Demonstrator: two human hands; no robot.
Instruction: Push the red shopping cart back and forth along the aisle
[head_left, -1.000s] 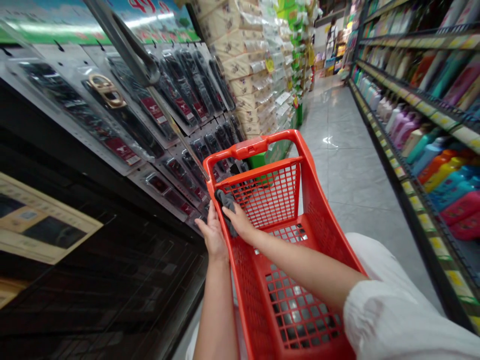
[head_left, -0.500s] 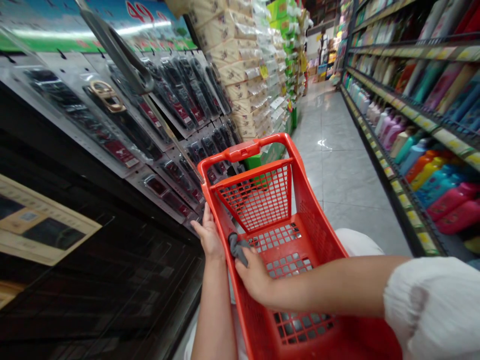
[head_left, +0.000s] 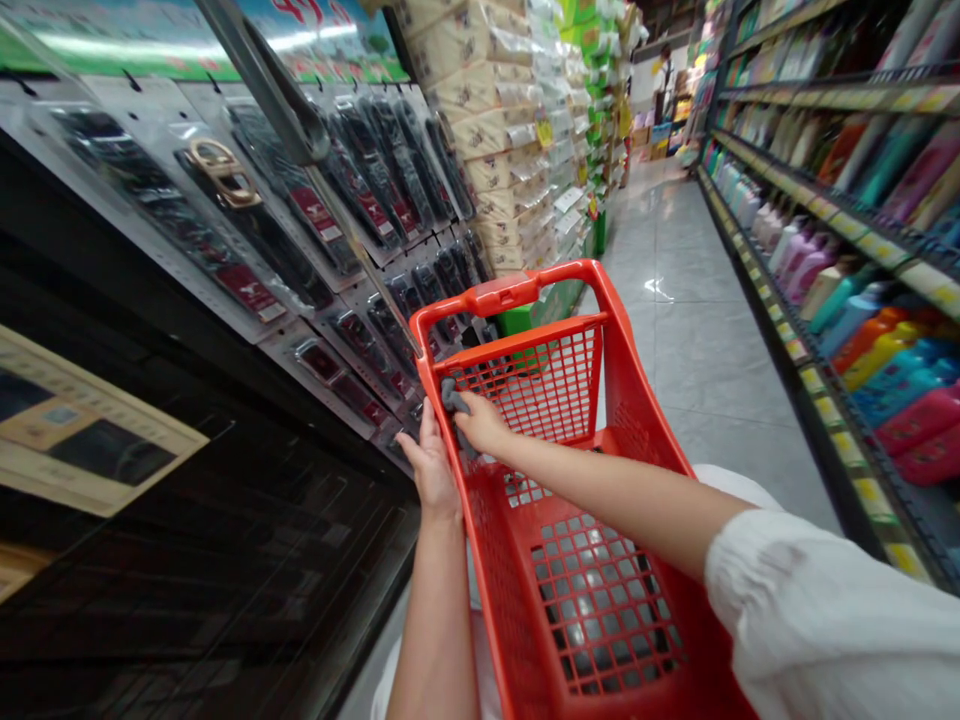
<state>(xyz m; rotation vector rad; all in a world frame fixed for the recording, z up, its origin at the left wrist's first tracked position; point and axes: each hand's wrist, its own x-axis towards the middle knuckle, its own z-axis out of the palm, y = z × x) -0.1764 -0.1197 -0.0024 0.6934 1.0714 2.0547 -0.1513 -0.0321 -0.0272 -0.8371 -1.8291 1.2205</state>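
Observation:
A red plastic shopping basket (head_left: pixel 491 575) with grid openings and a raised handle stands before me. Inside it, my right hand (head_left: pixel 482 425) is closed on a grey cloth (head_left: pixel 454 396), pressed against the upper part of the left inner wall. Part of the cloth hangs below my fingers. My left hand (head_left: pixel 435 470) rests with its palm along the outside of the same wall, fingers stretched out and thumb apart. A thin metal rod (head_left: pixel 367 265) with a grey end piece meets the basket's upper left corner.
Packaged belts (head_left: pixel 375 170) hang on a rack at the left, above a dark cabinet (head_left: pixel 187 590). Stacked cartons (head_left: pixel 502 130) stand behind the basket. Shelves of bottles (head_left: pixel 862 320) line the right side of a grey tiled aisle (head_left: pixel 667 300). Far off, a person (head_left: pixel 664 85) is visible.
My right hand has slid the grey cloth up and forward along the basket's left inner wall, toward the handle end. My left hand stays against the outside. The view has shifted slightly.

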